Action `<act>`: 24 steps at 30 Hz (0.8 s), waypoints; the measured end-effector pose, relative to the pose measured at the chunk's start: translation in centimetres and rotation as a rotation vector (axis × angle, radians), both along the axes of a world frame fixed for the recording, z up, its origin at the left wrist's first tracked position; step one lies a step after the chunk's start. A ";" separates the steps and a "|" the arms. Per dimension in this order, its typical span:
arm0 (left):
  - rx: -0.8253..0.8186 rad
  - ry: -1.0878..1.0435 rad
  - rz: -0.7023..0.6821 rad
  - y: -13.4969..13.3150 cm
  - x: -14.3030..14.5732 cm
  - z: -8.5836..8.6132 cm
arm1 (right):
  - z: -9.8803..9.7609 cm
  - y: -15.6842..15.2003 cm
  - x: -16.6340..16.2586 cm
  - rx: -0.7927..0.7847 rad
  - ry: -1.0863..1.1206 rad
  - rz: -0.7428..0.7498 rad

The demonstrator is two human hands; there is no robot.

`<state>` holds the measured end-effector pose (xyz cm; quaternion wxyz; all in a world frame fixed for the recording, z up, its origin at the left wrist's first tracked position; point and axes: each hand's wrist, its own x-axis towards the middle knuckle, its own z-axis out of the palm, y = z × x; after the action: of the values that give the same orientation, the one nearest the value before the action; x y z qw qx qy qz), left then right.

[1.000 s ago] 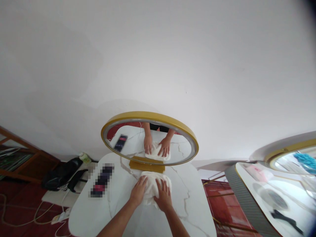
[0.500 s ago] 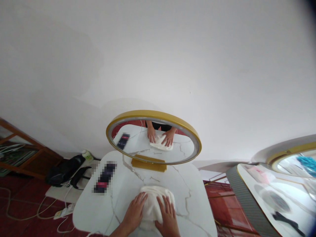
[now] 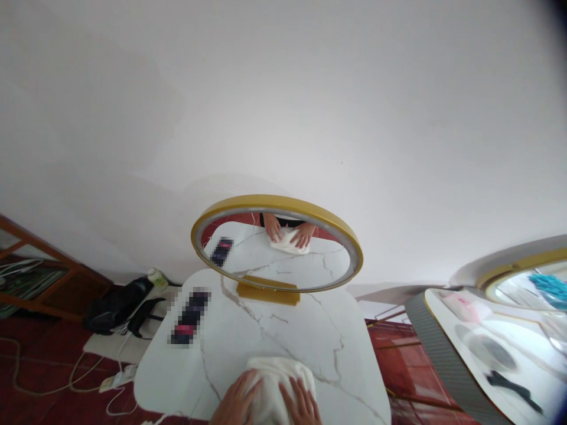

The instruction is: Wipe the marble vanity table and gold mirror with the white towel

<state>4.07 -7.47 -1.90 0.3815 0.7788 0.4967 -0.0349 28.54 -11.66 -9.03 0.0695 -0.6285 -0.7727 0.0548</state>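
Observation:
A folded white cloth (image 3: 272, 381) lies on the white marble-patterned table (image 3: 301, 330), close to its front edge. My left hand (image 3: 239, 398) rests on the cloth's left side with its fingers stretched out. On the right side my right hand (image 3: 301, 403) presses flat, fingers spread. Both wrists are cut off by the bottom of the view. The gold-rimmed mirror (image 3: 277, 254) at the back of the table reflects both hands and the cloth.
A blurred-out dark item (image 3: 190, 317) lies on the table's left. At right stands a second table (image 3: 447, 330) with a pink packet (image 3: 465, 306) and a black strap-like thing (image 3: 514, 389). A black bag (image 3: 117, 304), cables and a power strip (image 3: 119, 378) lie at left.
Both hands and the cloth have slid toward me, down the view, along the table. The hands have stayed on the cloth.

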 end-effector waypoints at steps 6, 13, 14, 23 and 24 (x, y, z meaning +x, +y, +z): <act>0.064 0.027 0.042 1.4 0.0 -0.8 | 0.0 3.2 -0.8 -0.151 0.033 0.145; 0.237 0.089 0.131 7.0 -0.7 -0.7 | 2.7 8.9 -3.6 -0.201 0.098 0.095; 0.258 0.092 0.137 7.9 -0.8 -0.6 | 2.9 9.8 -4.0 -0.209 0.104 0.084; 0.356 0.072 0.145 13.5 -1.9 -1.4 | 3.6 15.8 -5.9 -0.317 0.121 0.051; 0.361 0.068 0.153 13.7 -1.9 -1.4 | 3.7 16.0 -5.9 -0.324 0.115 0.050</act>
<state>2.12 6.20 -3.35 0.2204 0.7929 0.5651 0.0574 22.60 4.37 -5.37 0.0099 -0.6078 -0.7640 0.2162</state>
